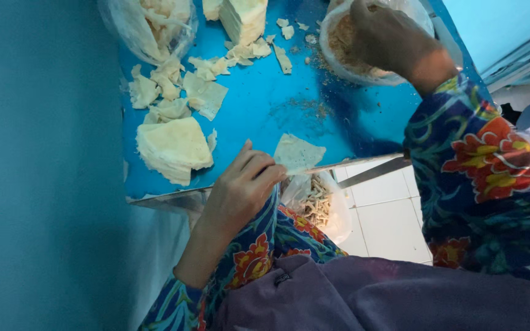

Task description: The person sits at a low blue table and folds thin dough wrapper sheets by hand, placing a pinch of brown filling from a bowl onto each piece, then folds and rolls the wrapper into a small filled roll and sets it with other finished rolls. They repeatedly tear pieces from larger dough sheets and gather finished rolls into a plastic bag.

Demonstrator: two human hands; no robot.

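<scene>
Pale wrapper [299, 152] is being pinched by left hand [243, 187] mid-frame; right hand [387, 37] is scooping filling [338, 46] upper right, grip hidden; placing filling seems due.

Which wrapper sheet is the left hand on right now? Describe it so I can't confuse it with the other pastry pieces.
Start at the blue table and go to its near edge, by the person's lap. The left hand pinches one thin pale wrapper sheet lying flat there. Unlike the thick stack of sheets further left and the torn scraps beyond, it is a single sheet lying alone.
</scene>
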